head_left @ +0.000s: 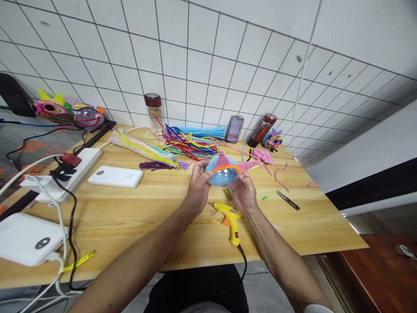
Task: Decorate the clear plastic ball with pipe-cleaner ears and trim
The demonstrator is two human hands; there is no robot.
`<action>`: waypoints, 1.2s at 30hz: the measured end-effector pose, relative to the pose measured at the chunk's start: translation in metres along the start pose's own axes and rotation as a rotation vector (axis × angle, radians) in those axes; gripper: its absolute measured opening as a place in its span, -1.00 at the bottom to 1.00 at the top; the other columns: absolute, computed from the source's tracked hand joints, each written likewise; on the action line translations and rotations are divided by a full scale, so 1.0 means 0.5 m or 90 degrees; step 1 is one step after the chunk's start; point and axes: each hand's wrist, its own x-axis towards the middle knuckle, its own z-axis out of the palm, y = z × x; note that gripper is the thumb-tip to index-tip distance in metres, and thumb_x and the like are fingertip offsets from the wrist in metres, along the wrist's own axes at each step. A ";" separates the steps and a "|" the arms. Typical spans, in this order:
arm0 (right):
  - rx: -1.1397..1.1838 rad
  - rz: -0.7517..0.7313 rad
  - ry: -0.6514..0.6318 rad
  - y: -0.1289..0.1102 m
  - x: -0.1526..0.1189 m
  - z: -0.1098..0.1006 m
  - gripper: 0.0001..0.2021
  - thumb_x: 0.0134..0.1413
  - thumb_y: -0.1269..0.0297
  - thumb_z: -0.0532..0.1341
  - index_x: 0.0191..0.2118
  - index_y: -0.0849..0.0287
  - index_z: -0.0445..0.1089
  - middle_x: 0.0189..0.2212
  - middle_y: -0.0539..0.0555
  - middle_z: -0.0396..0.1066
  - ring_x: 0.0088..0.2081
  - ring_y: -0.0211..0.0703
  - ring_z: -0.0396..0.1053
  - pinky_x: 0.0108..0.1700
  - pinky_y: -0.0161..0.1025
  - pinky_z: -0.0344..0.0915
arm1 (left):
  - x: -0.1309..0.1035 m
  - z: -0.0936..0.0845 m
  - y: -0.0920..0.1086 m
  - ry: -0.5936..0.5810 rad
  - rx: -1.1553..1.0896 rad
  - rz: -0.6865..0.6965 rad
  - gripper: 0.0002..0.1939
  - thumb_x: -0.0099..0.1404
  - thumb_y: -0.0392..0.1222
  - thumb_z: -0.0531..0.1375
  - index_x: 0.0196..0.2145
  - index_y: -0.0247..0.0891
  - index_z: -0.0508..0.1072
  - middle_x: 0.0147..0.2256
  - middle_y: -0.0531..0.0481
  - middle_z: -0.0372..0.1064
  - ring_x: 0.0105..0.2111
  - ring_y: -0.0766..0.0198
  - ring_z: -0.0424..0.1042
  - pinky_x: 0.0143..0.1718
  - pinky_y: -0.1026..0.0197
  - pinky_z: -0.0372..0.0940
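Curled round both sides of the blue ball [224, 176], my left hand [198, 182] and right hand [245, 193] hold it between them; a glue gun [232, 215] lies just below, snips [288, 200] to the right.

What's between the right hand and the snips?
Head view: a small green scrap lies between the right hand and the snips, touching neither.

Bench [159, 200] lies open between power bank [115, 177] and left hand [199, 187]; a glue gun [233, 217] obstructs the gap between forearms [154, 243].
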 end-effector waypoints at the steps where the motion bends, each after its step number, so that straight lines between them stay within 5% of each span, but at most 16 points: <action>1: -0.001 0.002 0.002 0.000 0.000 0.001 -0.76 -0.09 0.12 0.40 -0.26 0.03 0.47 -0.29 -0.06 0.60 -0.28 -0.14 0.49 -0.21 -0.24 0.43 | 0.001 -0.001 -0.001 0.003 0.000 -0.003 -0.61 0.10 -0.12 0.40 -0.13 -0.15 0.41 -0.11 0.02 0.47 -0.13 0.22 0.46 -0.11 0.21 0.36; 8: -0.031 0.008 -0.008 -0.003 0.002 0.003 -0.75 -0.07 0.08 0.37 -0.33 0.03 0.34 -0.27 -0.04 0.58 -0.24 -0.10 0.49 -0.19 -0.21 0.40 | 0.004 -0.006 -0.007 0.012 -0.006 -0.010 -0.64 0.11 -0.16 0.38 -0.14 -0.13 0.41 -0.11 0.05 0.46 -0.13 0.24 0.46 -0.10 0.23 0.36; 17: -0.026 0.036 0.014 -0.013 -0.007 0.014 -0.74 -0.13 0.14 0.40 -0.29 0.02 0.41 -0.33 -0.11 0.50 -0.35 -0.21 0.35 -0.27 -0.29 0.34 | 0.013 -0.012 -0.007 0.012 -0.039 -0.045 -0.58 0.16 -0.12 0.36 -0.03 -0.12 0.40 -0.09 0.01 0.54 -0.09 0.16 0.54 0.04 0.10 0.41; 31: -0.061 0.037 0.008 -0.020 -0.014 0.023 -0.73 -0.05 0.16 0.36 -0.16 0.00 0.57 -0.18 -0.04 0.58 -0.15 -0.12 0.42 -0.14 -0.27 0.39 | 0.025 -0.018 -0.006 -0.027 -0.069 -0.090 -0.71 0.21 -0.10 0.31 -0.11 -0.19 0.49 -0.04 -0.11 0.61 0.18 -0.04 0.50 0.29 -0.11 0.32; 36: -0.049 0.036 0.000 -0.022 -0.020 0.031 -0.69 -0.04 0.15 0.36 -0.11 0.00 0.59 -0.11 -0.02 0.59 -0.07 -0.09 0.45 -0.10 -0.25 0.41 | 0.025 -0.016 -0.001 -0.023 -0.065 -0.097 -0.76 0.23 -0.07 0.29 -0.18 -0.21 0.54 -0.11 -0.11 0.64 0.13 -0.04 0.54 0.28 -0.12 0.36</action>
